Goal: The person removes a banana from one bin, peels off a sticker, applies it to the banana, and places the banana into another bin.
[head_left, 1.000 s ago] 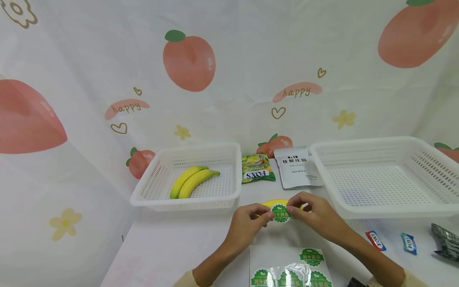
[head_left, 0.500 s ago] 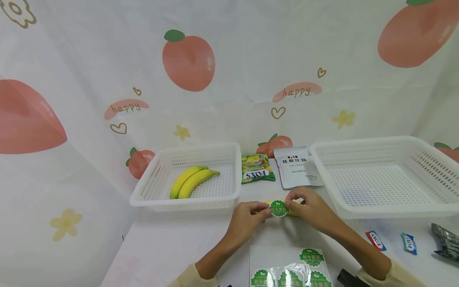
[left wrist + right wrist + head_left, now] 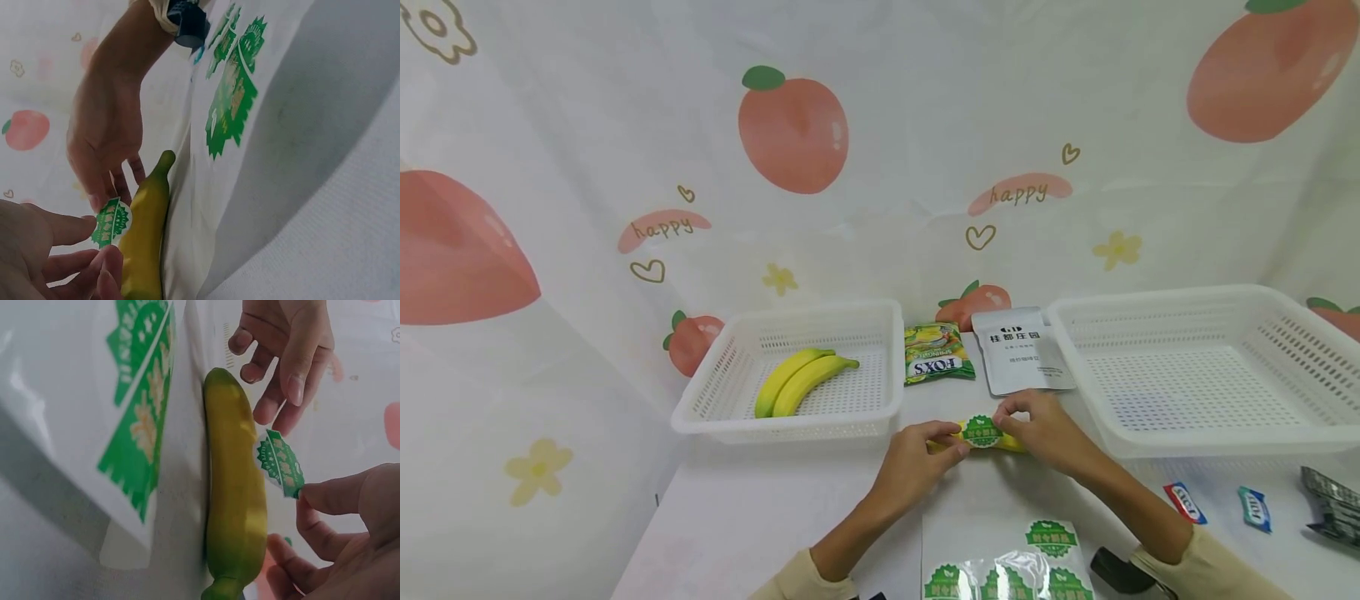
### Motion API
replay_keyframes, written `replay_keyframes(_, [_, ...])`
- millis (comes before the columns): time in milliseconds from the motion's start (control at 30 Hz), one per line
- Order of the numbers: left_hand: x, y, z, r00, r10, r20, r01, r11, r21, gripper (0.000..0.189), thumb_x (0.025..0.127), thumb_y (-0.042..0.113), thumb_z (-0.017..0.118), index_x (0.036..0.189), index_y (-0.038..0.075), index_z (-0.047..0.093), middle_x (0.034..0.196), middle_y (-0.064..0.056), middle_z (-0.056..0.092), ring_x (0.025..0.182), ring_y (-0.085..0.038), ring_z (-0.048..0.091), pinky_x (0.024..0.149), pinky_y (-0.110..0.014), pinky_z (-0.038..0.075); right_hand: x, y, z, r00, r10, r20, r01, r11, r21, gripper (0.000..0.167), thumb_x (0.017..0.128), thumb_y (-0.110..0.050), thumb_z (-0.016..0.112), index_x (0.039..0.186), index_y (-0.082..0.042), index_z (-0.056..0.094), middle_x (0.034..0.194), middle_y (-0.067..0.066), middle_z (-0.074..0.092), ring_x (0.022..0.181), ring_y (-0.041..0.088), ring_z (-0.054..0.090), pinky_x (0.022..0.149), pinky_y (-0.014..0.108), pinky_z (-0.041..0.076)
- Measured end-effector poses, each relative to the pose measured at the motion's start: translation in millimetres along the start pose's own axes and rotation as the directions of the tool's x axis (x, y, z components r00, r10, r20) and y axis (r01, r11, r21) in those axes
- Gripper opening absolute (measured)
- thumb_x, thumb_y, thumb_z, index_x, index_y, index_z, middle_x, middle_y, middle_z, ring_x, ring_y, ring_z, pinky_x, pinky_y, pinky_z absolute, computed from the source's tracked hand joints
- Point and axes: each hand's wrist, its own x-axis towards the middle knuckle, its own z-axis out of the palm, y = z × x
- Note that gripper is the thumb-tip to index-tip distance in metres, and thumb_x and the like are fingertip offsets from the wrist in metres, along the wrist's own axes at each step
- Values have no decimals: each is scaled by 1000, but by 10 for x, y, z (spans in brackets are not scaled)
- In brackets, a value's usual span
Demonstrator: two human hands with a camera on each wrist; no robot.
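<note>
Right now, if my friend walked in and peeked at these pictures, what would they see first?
Probably the round green-and-white sticker between the left hand and the right hand, which pinches its edge, close by the yellow banana lying on the table. Next might come the big red fruits printed on the white cloth behind, and the two bananas in the white basket on the left.
</note>
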Motion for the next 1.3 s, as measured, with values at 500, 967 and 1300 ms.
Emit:
replay_keyframes(500, [-1, 4, 40, 994, 101, -35, -91, 973, 211, 35, 97, 22, 80, 130, 12, 76, 124, 0, 72, 110, -12, 60, 93, -30, 49, 83, 93, 40, 995, 91, 41, -91, 996, 0, 20, 103, -19, 65, 106, -1, 73, 125, 18, 63, 109, 30, 53, 89, 46, 43])
replay_keyframes(967, [73, -84, 56, 987, 162, -21, -149, 942, 300, 39, 99, 25, 78, 136, 17, 73, 138, 1, 70, 126, -21, 56, 103, -43, 43, 107, 145, 69, 997, 49, 61, -52, 998, 41, 15, 102, -17, 67, 102, -3, 70, 104, 8, 65, 93, 21, 55, 78, 36, 43])
replay_keyframes(1300, [102, -125, 63, 989, 151, -5, -143, 944, 298, 39, 100, 25, 76, 139, 22, 71, 138, 2, 70, 122, -19, 59, 101, -39, 45, 104, 161, 91, 997, 49, 60, -52, 998, 47, 14, 104, -16, 66, 107, -2, 65, 101, 7, 63, 92, 20, 55, 76, 32, 45])
